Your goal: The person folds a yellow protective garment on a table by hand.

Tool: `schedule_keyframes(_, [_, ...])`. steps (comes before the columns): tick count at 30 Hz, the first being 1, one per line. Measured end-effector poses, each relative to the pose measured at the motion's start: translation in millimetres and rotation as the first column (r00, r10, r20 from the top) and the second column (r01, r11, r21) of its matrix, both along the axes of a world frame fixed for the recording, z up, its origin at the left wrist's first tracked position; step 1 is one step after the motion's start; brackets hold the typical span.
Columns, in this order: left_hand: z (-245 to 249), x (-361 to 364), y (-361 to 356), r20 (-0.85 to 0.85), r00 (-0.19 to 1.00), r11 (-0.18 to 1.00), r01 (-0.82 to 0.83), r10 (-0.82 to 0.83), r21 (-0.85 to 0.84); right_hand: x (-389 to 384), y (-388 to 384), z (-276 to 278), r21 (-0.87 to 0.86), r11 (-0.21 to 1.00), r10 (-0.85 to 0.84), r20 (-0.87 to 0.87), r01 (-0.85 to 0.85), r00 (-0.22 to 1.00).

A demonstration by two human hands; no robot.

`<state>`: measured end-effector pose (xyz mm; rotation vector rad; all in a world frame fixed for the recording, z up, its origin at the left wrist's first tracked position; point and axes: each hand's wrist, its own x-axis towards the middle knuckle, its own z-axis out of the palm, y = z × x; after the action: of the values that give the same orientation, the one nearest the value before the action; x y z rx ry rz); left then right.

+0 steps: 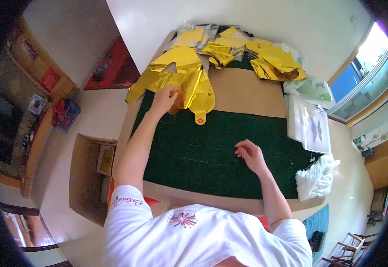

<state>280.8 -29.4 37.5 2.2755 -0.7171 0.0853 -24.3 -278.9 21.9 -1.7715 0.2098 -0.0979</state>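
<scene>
A flat gold foil balloon [205,95], with a rounded lobe and a small tab marked by a red dot, lies across the far left of the table. My left hand [163,100] is at its near edge, fingers bent and pinching the foil, which mirrors the hand in brown. Part of the grip is hidden behind the fingers. Over the dark green mat [194,155], my right hand [251,156] hovers or rests with loosely curled fingers slightly apart. Nothing shows in it.
More gold foil pieces [274,58] and clear bags [209,33] lie along the back by the wall. Cardboard [247,91] covers the table's middle. Right are plastic packets [314,127] and a white string bundle [314,180]. An open cardboard box [85,178] stands on the floor at left.
</scene>
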Motion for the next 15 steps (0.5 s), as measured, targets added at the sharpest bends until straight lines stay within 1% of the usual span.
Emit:
schedule_keyframes(1, [-0.3, -1.9, -4.3, -0.035, 0.999, 0.992, -0.011, 0.007, -0.124, -0.3, -0.8, -3.2, -0.028, 1.000, 0.006, -0.006, -0.007, 1.000])
schedule_keyframes(2, [-0.7, -2.4, -9.0, -0.034, 0.999, 0.992, -0.010, 0.006, -0.128, 0.0, -1.4, -5.2, -0.057, 0.998, 0.012, -0.011, -0.013, 1.000])
schedule_keyframes(4, [-7.2, -2.5, -17.1, -0.094, 0.981, 0.976, -0.180, 0.168, -0.126, 1.1, -0.6, -5.0, -0.038, 0.999, -0.001, -0.011, 0.001, 1.000])
schedule_keyframes(5, [-11.5, -3.4, -17.8, -0.099, 0.981, 0.975, -0.178, 0.166, -0.130, 0.8, -0.1, -5.0, -0.015, 1.000, -0.014, -0.014, 0.014, 1.000])
schedule_keyframes(6, [-11.6, -6.2, -18.6, 0.064, 0.959, 0.960, -0.274, 0.277, -0.063, 0.3, -0.3, -4.5, -0.019, 1.000, -0.016, -0.017, 0.016, 1.000])
schedule_keyframes(7, [-12.1, -8.4, -19.9, 0.230, 0.901, 0.927, -0.375, 0.367, -0.013, 0.2, -0.8, -4.0, -0.022, 0.999, -0.027, -0.004, 0.027, 1.000])
schedule_keyframes(8, [-12.7, -10.3, -20.8, 0.225, 0.903, 0.928, -0.372, 0.365, -0.015, 0.2, -1.1, -4.2, -0.024, 0.999, -0.038, 0.007, 0.038, 0.999])
schedule_keyframes(9, [-18.9, -9.0, -20.0, 0.110, 0.901, 0.906, -0.422, 0.420, 0.001, 0.4, -1.3, -6.4, -0.028, 0.999, -0.040, 0.003, 0.040, 0.999])
schedule_keyframes(10, [-24.7, -8.5, -18.4, -0.004, 0.882, 0.882, -0.470, 0.470, 0.023, 1.9, -1.1, -10.4, 0.006, 0.999, -0.042, 0.005, 0.042, 0.999])
schedule_keyframes(11, [-31.8, -8.1, -16.9, -0.007, 0.882, 0.882, -0.470, 0.471, 0.020, 5.6, -1.1, -13.4, 0.040, 0.998, -0.044, 0.010, 0.044, 0.999])
schedule_keyframes(12, [-43.7, -3.4, -16.1, -0.075, 0.927, 0.930, -0.368, 0.367, 0.010, 14.0, -2.6, -13.0, 0.033, 0.999, -0.042, 0.013, 0.042, 0.999])
schedule_keyframes(13, [-40.8, -4.2, -16.1, -0.137, 0.957, 0.966, -0.260, 0.256, -0.006, 27.6, -4.1, -11.5, -0.069, 0.997, 0.042, 0.040, -0.039, 0.998])
schedule_keyframes(14, [-39.6, -8.9, -18.4, -0.063, 0.958, 0.960, -0.278, 0.280, 0.045, 45.5, -5.8, -10.3, -0.171, 0.979, 0.126, 0.061, -0.114, 0.990])
schedule_keyframes(15, [-40.1, -12.9, -19.8, -0.058, 0.959, 0.960, -0.277, 0.279, 0.039, 73.7, -8.3, -16.7, -0.190, 0.981, 0.065, 0.161, -0.034, 0.985])
